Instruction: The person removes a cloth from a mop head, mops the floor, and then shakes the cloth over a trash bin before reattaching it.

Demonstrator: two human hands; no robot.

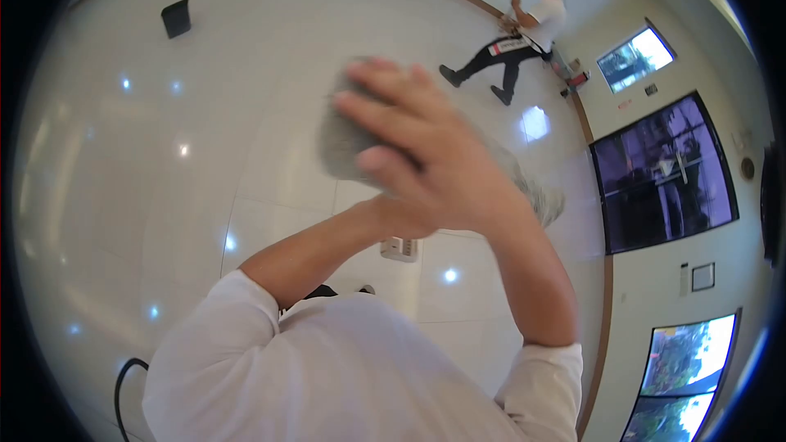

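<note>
A grey-green bundle that looks like cloth (340, 143) is held up in front of my chest, blurred by motion. My right hand (426, 135) lies across it, with the fingers and thumb bent over its near side. A looser end of the bundle sticks out to the right, behind my right wrist. My left hand (405, 217) crosses beneath the right one at the wrist. Its fingers are hidden behind my right hand and the bundle, so their grip does not show.
A person (544, 20) in a white shirt and black cap strides along the wall at upper right. A dark bin (176, 19) stands on the shiny tiled floor (164, 221). Below my hands is a beige power strip (399, 249); a black cable (119, 397) curves at lower left.
</note>
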